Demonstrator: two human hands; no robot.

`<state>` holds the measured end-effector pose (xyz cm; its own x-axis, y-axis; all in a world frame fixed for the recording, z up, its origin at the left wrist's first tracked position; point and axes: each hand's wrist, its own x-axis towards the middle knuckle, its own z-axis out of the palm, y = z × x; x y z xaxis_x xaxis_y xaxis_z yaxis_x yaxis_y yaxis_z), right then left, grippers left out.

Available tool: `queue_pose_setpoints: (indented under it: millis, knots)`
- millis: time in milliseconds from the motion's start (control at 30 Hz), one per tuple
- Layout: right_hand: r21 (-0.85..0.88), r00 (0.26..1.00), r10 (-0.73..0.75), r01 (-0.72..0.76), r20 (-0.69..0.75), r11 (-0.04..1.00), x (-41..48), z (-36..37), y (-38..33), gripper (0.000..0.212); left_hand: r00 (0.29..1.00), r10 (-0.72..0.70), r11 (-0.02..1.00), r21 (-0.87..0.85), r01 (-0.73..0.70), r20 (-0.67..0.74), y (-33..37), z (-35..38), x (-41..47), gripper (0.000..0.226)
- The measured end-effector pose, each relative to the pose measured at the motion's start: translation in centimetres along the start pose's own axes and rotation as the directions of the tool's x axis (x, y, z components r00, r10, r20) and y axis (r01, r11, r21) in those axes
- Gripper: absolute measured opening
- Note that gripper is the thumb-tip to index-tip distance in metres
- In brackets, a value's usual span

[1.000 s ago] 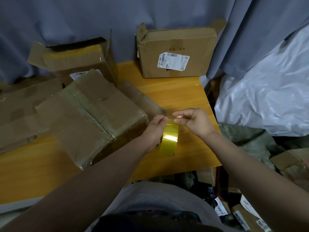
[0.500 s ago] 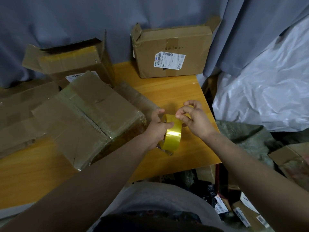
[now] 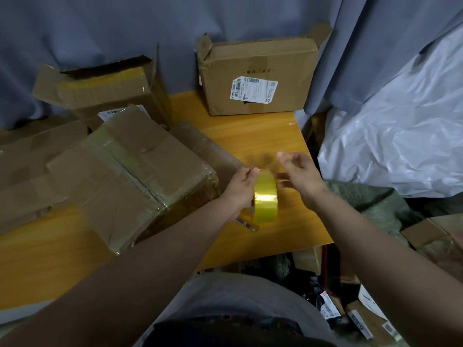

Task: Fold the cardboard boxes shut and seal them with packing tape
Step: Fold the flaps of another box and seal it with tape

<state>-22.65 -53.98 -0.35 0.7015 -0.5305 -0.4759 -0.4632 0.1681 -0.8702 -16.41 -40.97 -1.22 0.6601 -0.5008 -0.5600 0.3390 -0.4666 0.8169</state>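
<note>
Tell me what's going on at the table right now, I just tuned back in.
A person grips a yellow roll of packing tape in the left hand, over the wooden table. The right hand is at the roll's top edge, apparently working at the tape's end, though its fingers are blurred. The nearest cardboard box lies beside the left hand with its flaps folded down. The open box behind it has flaps up.

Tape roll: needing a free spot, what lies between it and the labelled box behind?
In the head view, only bare wooden table lies between the tape roll and the labelled box.
</note>
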Motion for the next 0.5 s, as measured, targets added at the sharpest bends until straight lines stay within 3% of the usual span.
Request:
queue_pose_setpoints:
  millis: [67, 133, 200, 267, 300, 367, 433, 500]
  knots:
    - [-0.108, 0.969, 0.187, -0.170, 0.165, 0.979, -0.5, -0.4, -0.4, 0.064, 0.999, -0.040, 0.998, -0.058, 0.040, -0.008, 0.5, 0.0, -0.2, 0.036]
    - [-0.178, 0.913, 0.235, -0.184, 0.333, 0.967, -1.0, -0.7, -0.2, 0.045, 0.998, -0.060, 0.997, -0.055, 0.059, -0.010, 0.9, 0.0, -0.1, 0.032]
    - [-0.136, 0.920, 0.183, -0.144, 0.345, 0.980, -0.9, -0.7, 0.1, 0.036, 0.997, -0.080, 0.995, 0.054, 0.081, -0.017, 1.6, -0.2, -0.1, 0.028]
    - [-0.230, 0.957, 0.099, -0.035, 0.274, 0.973, -0.5, -0.2, 0.3, 0.032, 0.997, -0.069, 0.958, 0.279, 0.071, -0.014, 2.3, -0.5, 0.1, 0.047]
    - [-0.382, 0.968, 0.063, 0.035, 0.243, 0.924, -0.3, 0.1, 0.4, 0.030, 0.998, -0.054, 0.920, 0.389, 0.055, -0.012, 2.6, -0.7, 0.2, 0.058]
    - [-0.731, 0.977, 0.022, 0.146, 0.214, 0.667, 0.5, 0.5, 1.2, 0.039, 0.998, 0.004, 0.862, 0.506, 0.026, -0.058, 3.0, -1.1, 0.2, 0.064]
    - [-0.877, 0.975, 0.048, 0.175, 0.218, 0.448, 1.3, 0.8, 2.3, 0.049, 0.990, 0.101, 0.864, 0.503, -0.040, -0.094, 3.3, -1.6, -0.4, 0.056]
    - [-0.890, 0.974, 0.083, 0.154, 0.209, 0.428, 1.3, 1.3, 2.4, 0.027, 0.973, 0.204, 0.888, 0.438, -0.140, -0.104, 3.9, -2.4, -1.7, 0.047]
